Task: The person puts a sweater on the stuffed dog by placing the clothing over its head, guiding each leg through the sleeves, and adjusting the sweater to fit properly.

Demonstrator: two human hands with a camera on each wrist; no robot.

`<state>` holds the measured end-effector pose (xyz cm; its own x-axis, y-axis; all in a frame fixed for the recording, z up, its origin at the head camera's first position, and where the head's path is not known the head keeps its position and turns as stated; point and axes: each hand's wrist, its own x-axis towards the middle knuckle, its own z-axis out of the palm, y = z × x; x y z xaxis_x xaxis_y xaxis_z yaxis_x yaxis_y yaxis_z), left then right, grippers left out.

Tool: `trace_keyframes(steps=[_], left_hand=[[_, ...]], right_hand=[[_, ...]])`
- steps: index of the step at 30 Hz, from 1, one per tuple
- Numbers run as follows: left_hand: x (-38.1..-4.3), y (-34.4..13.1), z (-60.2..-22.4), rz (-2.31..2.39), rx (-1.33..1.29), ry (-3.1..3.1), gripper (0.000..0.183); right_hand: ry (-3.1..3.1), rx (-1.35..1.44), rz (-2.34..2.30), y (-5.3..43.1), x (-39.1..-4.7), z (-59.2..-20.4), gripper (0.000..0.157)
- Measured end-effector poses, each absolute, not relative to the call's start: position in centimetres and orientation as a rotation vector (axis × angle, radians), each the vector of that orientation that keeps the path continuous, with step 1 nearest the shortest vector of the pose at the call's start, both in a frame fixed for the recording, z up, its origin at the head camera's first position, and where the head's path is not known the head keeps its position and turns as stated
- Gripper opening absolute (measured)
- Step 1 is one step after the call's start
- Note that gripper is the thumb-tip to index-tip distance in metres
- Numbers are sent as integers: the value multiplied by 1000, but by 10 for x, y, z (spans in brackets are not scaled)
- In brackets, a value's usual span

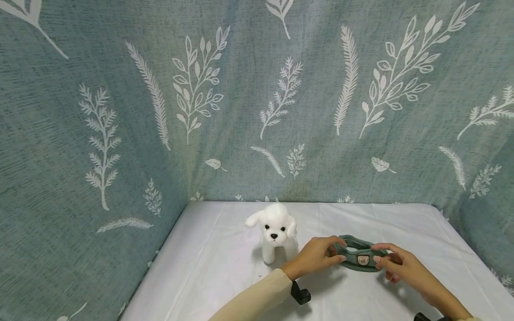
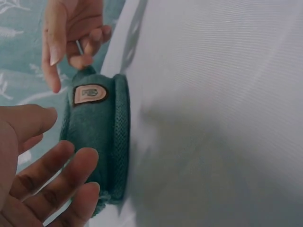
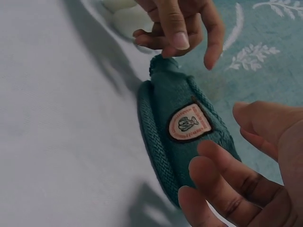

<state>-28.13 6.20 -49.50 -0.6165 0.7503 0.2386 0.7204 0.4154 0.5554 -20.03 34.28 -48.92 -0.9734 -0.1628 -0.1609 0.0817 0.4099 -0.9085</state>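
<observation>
A small green knitted garment (image 1: 351, 264), gathered into a ring with an opening on top, is on the white cloth between both hands. Its front bears a pale patch with a dark border (image 3: 189, 124). At its left end is my left hand (image 1: 317, 256), thumb and index finger apart, one above the other. My right hand (image 1: 403, 263) is at the other end, its fingertips overlapping the patch side. Both wrist views show the thumbs spread away from the fingers, with no clear pinch; some fingertips seem to touch the knit. The garment's far side is partly hidden.
Left of the garment stands a white plush dog (image 1: 277, 232), facing forward, close behind my left hand. White cloth (image 1: 209, 276) covers the table. A blue-green curtain with white leaf patterns (image 1: 241, 111) hangs along the back and sides.
</observation>
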Motion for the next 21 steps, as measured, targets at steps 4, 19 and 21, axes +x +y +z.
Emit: trace_keyframes(steps=[4,19,21], left_hand=[[-284,66,-497,1009,1311,2585,35],[-290,75,-503,986,1288,2595,35],[-291,77,-504,970,1290,2601,36]], right_hand=[[2414,-42,-1592,347,-203,-491,62],[2326,-124,-1502,356,-216,-495,68],[2319,-140,-1488,356,-219,-494,69]])
